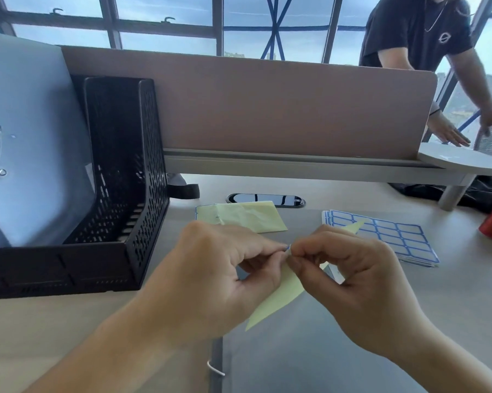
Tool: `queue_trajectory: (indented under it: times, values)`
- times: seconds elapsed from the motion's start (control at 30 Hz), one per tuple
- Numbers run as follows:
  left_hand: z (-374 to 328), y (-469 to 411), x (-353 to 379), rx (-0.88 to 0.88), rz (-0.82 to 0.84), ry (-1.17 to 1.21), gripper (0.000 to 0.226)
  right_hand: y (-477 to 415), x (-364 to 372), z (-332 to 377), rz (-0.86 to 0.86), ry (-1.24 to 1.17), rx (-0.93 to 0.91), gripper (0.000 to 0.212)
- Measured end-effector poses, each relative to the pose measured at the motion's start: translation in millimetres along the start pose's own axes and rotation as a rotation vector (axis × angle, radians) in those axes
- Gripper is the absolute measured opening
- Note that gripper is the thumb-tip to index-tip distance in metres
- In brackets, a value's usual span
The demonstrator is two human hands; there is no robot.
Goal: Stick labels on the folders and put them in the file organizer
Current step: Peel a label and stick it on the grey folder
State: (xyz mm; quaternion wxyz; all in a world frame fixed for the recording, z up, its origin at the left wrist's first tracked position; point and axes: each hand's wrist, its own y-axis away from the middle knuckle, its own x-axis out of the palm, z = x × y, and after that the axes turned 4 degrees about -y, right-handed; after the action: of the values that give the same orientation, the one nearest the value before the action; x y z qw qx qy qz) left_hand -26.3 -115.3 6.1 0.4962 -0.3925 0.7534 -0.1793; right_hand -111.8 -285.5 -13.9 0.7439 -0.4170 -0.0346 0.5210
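Windows run behind a brown partition (281, 106), and on its far side another person leans over the next desk; your own desk (68, 321) holds everything the task needs.

At the left the black organizer (125, 171) stands against the partition; one pale folder (32, 143) is upright in its left compartment, so I judge that one finished, though no label shows on the face you can see. The right compartment looks unfilled.

Both your hands are up over the near middle of the desk, fingers curled and tips meeting. Your left hand (222, 276) pinches the corner of a blue-edged label (288, 249); your right hand (361, 279) pinches the yellow backing (278, 299) it is lifting from, as far as I can tell. The label looks barely started off the backing.

Just beyond your hands lies a spent backing sheet (247, 217); to the right lies a stack of label sheets (395, 236), mostly whole.

Under your wrists a grey surface (295, 364) may be the next folder; I cannot tell.

So you are at peeling; sticking, and filing that folder, are left.
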Motion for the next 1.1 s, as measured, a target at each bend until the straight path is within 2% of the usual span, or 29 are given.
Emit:
queue_trajectory:
  times: [0.23, 0.4, 0.53, 0.73, 0.83, 0.97, 1.03, 1.1]
  values:
    - [4.9, 0.9, -0.4, -0.022, 0.001, 0.039, 0.014, 0.3, 0.2, -0.7, 0.016, -0.026, 0.009, 0.014]
    - [8.1, 3.3, 2.7, -0.23, 0.054, 0.342, 0.02, 0.7, -0.1, -3.6, 0.012, -0.113, 0.089, 0.008]
    - [4.9, 3.6, 2.0, -0.245, 0.057, 0.332, 0.011, 1.4, -1.2, -4.3, 0.025, -0.124, 0.104, 0.011]
    - [3.6, 2.9, 3.5, -0.193, 0.021, 0.233, 0.013, 1.2, -1.0, -4.4, 0.039, -0.112, 0.1, 0.006]
    - [3.7, 2.9, 4.6, -0.231, 0.009, 0.307, 0.015, 0.5, -1.8, -4.9, 0.028, -0.184, 0.136, 0.006]
    - [17.8, 1.9, 4.3, -0.32, 0.104, 0.472, 0.031, -2.4, -7.7, -3.6, 0.068, -0.356, 0.123, 0.004]
    - [21.7, 0.7, 2.9, -0.285, 0.162, 0.443, 0.042, -2.5, -11.5, -7.2, 0.106, -0.428, 0.14, 0.02]
    - [23.2, 0.5, 1.2, -0.21, 0.222, 0.332, 0.058, -4.7, -14.9, -8.7, 0.17, -0.481, 0.179, 0.023]
